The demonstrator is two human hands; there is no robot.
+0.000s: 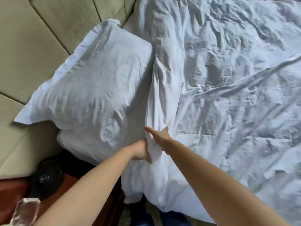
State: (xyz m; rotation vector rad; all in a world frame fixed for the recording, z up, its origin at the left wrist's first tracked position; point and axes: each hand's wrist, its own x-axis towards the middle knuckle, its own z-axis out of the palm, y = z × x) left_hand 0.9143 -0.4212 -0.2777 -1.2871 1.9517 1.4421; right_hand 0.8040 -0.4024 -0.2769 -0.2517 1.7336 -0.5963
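Note:
A wrinkled pale blue-white duvet (228, 95) covers the bed, and its top edge is bunched into a long ridge (164, 82) beside the pillows. My left hand (140, 150) grips the near end of that ridge, its fingers curled into the cloth. My right hand (158, 136) lies flat on the ridge just beyond it, fingers straight and pointing to the upper left. A pale blue pillow (91, 84) lies to the left of the ridge, on top of a white pillow (78, 141).
A beige padded headboard (32, 46) fills the left side. At the lower left stands a reddish-brown bedside table (14, 190) with a black round object (45, 178) and a clear glass object (26, 211) on it. My dark trousers (162, 219) show at the bottom.

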